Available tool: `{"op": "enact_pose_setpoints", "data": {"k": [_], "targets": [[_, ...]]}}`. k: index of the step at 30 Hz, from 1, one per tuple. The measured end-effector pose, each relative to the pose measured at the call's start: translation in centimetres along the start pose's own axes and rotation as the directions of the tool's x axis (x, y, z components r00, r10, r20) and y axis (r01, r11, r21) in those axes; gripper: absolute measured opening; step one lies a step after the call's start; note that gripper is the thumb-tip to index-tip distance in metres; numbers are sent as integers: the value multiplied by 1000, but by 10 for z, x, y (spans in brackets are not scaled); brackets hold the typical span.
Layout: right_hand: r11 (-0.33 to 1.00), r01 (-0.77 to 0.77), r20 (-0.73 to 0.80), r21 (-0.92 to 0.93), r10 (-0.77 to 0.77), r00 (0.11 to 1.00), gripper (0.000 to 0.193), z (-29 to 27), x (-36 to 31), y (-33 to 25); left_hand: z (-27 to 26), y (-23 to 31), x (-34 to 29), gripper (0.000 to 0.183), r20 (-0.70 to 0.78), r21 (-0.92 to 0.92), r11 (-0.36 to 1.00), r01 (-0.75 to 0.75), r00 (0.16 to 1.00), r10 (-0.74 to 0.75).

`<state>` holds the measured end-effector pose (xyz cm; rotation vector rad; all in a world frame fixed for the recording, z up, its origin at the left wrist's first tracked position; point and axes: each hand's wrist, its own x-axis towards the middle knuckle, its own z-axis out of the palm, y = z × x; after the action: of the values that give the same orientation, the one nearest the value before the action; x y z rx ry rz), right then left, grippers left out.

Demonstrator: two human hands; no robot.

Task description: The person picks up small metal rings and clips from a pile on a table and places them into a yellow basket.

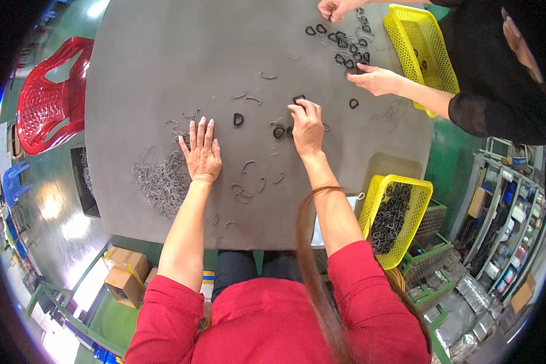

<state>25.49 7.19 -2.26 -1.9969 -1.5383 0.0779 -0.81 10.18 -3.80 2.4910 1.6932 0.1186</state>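
Observation:
My left hand point(201, 156) lies on the grey table with its fingers spread, holding nothing. Beside it is a heap of thin curved wire pieces point(162, 182), and a few more lie at its fingertips. My right hand point(307, 128) has its fingers curled, with a black D-shaped ring point(298, 98) at their tips; part of that ring is hidden. Another black D-shaped ring point(278, 131) lies just left of the right hand, among wire bits. Between my two hands a single black ring point(238, 119) rests on the table.
Across the table, a co-worker's hands point(376, 80) handle a group of black rings point(345, 43) beside a yellow basket point(401, 19). A second yellow basket point(423, 193), holding many dark rings, stands by my right arm. Loose curved wires point(242, 194) are scattered nearby. A red chair point(45, 109) stands left.

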Motion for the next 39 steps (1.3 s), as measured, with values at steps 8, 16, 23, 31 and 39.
{"op": "enact_pose_setpoints", "data": {"k": [8, 16, 23, 31, 39], "targets": [[860, -479, 117, 177, 465, 878, 14, -35, -6, 29, -26, 10, 19, 21, -111, -120, 993, -8, 994, -5], [919, -354, 281, -173, 390, 877, 24, -24, -12, -1, -24, 62, 60, 16, -67, -329, 939, -100, 994, 83], [875, -420, -199, -239, 380, 903, 32, -39, 4, 57, -15, 45, 72, 14, 111, -538, 840, -72, 982, 155], [902, -383, -89, -197, 373, 924, 23, -37, -28, 72, -44, 102, 52, 21, 137, -400, 913, -81, 980, 147], [-126, -611, 544, 782, 615, 571, 11, -74, -49, 49, -18, 111, 46, 22, 195, -542, 832, -114, 947, 257]]}}
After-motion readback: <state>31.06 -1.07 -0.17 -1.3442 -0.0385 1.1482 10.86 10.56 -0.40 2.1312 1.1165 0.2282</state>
